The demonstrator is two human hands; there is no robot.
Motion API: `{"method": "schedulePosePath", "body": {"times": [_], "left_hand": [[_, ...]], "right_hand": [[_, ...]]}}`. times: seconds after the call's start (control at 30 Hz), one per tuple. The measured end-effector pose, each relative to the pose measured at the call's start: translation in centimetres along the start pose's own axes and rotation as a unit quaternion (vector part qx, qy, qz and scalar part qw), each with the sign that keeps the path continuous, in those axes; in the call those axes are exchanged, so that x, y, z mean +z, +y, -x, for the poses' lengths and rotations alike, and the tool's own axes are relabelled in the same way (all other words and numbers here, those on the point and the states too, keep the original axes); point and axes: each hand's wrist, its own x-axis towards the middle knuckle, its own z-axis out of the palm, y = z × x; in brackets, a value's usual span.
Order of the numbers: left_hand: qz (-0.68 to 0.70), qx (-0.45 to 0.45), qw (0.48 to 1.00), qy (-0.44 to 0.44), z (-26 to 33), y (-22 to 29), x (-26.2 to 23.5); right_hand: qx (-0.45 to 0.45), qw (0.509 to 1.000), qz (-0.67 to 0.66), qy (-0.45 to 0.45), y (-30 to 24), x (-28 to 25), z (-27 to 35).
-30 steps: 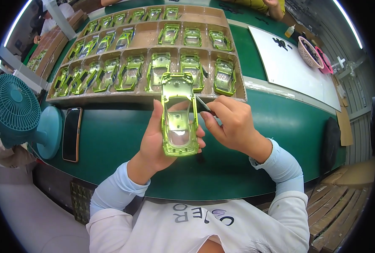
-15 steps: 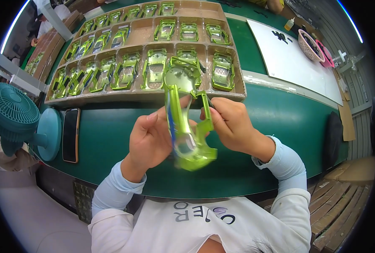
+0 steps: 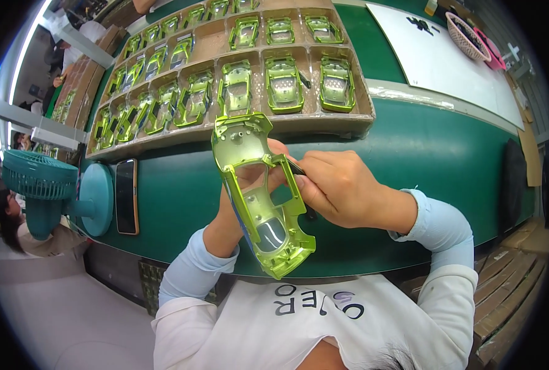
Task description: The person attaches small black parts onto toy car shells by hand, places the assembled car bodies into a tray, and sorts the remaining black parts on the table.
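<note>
While the left hand [image 3: 240, 209] grips the glossy lime-green plastic toy car body shell [image 3: 259, 194] from behind, fingers closed around its middle, the shell is held up between chest and table, underside facing the camera, nose end tilted away. Right hand [image 3: 342, 188] closes in a pinch on a thin dark tool [image 3: 296, 168], whose tip meets the shell's right edge just beside the left fingers; most of the tool is hidden inside the fist, so its kind cannot be told. Beyond the grip lies the long brown cardboard tray with dividers [image 3: 348, 120], its near rim close past the shell's far end; about 20 more green car shells [image 3: 284, 83] sit in it, those at the far left too small and bent by the lens to count surely. Bare dark green tabletop [image 3: 447, 154] spreads right of the right wrist, leaving open room there. Left of the grip lie 1 black phone in an orange case [image 3: 126, 196] and 1 teal desk fan [image 3: 43, 191], well apart from the hands. Farther right, 1 white sheet [image 3: 447, 61] and 1 pink basket [image 3: 472, 37], partly cut by the rim
</note>
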Motion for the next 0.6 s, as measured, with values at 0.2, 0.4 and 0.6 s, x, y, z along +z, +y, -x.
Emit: {"method": "schedulePosePath", "body": {"times": [0.2, 0.4, 0.6], "left_hand": [[-0.05, -0.008, 0.999, -0.009, 0.3, 0.5, 0.2], [-0.055, -0.032, 0.998, -0.01, 0.1, 0.7, -0.1], [0.237, -0.192, 0.952, -0.005, -0.1, 1.6, -0.1]], "right_hand": [[-0.048, 0.998, 0.01, 0.027, 0.2, 0.1, 0.3], [-0.027, 0.997, -0.049, 0.053, 0.4, 1.1, 0.4], [0.003, 0.994, 0.069, 0.083, 1.6, -0.6, -0.4]]}}
